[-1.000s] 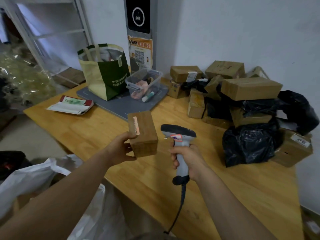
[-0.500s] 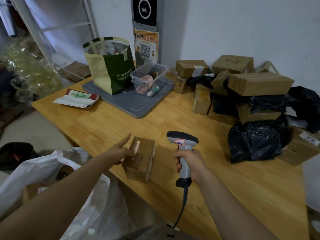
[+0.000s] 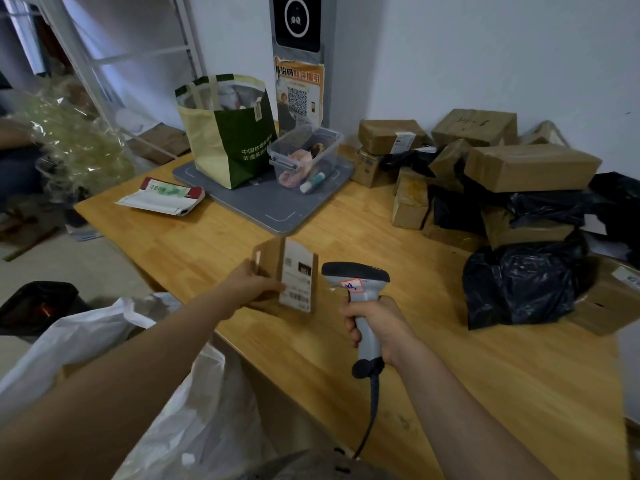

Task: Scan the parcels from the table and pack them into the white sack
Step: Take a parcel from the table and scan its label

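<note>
Parcel (image 3: 268, 263), a small cardboard box, has just been turned upright near the table's (image 3: 485, 375) front edge, its white label (image 3: 297, 278) now showing just beside the scanner (image 3: 356, 275). The left hand (image 3: 251, 282) grasps its side, and the right hand (image 3: 379, 327) clenches the scanner's handle. Scanning looks imminent; the white sack (image 3: 104, 341) waits below.

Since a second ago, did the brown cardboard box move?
Yes: box lowered onto the wooden table, before the flat grey mat's corner, white label turned toward camera.
</note>
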A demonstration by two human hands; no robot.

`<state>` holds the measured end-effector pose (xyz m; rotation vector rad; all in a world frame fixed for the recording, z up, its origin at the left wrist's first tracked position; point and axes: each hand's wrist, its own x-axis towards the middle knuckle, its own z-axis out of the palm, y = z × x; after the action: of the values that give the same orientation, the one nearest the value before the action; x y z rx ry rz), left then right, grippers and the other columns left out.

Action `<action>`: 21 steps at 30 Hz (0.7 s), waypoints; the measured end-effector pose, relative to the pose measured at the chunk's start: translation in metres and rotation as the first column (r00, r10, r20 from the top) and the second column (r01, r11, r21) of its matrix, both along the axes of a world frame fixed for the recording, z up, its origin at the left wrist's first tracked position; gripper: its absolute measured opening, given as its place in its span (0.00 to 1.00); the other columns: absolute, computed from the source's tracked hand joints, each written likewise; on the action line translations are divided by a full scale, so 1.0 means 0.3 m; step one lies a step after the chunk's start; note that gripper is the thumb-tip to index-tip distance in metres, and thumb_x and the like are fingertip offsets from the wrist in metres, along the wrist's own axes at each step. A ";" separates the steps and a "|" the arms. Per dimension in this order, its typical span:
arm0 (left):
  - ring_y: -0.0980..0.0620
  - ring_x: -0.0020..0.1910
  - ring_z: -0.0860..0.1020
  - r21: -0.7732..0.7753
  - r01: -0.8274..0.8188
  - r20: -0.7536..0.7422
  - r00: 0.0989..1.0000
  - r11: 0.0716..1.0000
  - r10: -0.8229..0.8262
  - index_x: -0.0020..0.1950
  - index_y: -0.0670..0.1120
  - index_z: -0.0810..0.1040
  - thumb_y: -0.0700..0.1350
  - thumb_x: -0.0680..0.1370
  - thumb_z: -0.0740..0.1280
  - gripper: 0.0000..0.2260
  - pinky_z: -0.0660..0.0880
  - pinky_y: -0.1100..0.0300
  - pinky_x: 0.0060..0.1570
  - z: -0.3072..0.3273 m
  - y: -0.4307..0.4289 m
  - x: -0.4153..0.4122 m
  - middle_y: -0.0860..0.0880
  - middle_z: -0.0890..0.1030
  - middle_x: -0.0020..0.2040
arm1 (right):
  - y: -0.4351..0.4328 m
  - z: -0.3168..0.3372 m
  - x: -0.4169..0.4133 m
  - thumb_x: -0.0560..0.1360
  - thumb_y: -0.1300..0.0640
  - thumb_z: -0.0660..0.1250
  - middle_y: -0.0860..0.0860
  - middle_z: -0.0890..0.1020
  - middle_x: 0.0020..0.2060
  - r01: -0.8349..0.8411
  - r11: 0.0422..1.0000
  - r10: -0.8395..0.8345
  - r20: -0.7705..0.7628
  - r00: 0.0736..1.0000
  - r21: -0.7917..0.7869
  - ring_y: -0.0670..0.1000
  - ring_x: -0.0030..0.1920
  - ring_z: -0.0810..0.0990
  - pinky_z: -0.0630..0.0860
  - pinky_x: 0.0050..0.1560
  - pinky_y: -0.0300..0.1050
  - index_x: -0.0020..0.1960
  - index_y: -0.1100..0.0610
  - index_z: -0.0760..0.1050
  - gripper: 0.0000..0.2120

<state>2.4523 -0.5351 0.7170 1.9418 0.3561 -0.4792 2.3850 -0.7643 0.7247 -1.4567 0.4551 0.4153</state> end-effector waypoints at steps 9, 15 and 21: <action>0.45 0.54 0.79 -0.140 -0.214 0.035 0.975 0.967 0.221 0.60 0.42 0.69 0.38 0.69 0.76 0.24 0.75 0.48 0.60 -0.015 0.078 0.010 0.42 0.79 0.57 | 0.047 0.054 -0.005 0.70 0.67 0.70 0.56 0.73 0.25 -0.153 0.982 0.156 0.017 0.988 -0.112 0.51 0.21 0.68 0.68 0.25 0.41 0.36 0.62 0.74 0.06; 0.49 0.48 0.79 -0.127 -0.231 0.089 0.966 0.965 0.243 0.60 0.43 0.67 0.38 0.70 0.75 0.24 0.76 0.57 0.48 -0.009 0.105 0.010 0.45 0.78 0.55 | 0.071 0.069 -0.005 0.71 0.68 0.69 0.55 0.72 0.23 -0.209 0.965 0.213 0.009 0.977 -0.159 0.51 0.20 0.67 0.68 0.25 0.41 0.34 0.63 0.73 0.09; 0.50 0.47 0.78 -0.136 -0.242 0.100 0.961 0.961 0.257 0.64 0.44 0.66 0.38 0.70 0.75 0.27 0.75 0.58 0.45 -0.002 0.124 0.008 0.45 0.77 0.56 | 0.089 0.078 -0.003 0.71 0.68 0.69 0.55 0.72 0.23 -0.218 0.963 0.222 0.011 0.975 -0.157 0.51 0.20 0.67 0.68 0.25 0.42 0.33 0.62 0.73 0.10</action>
<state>2.4546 -0.4980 0.7164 1.7666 0.4781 -0.2155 2.3842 -0.7376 0.7482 -1.6700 0.3084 0.5454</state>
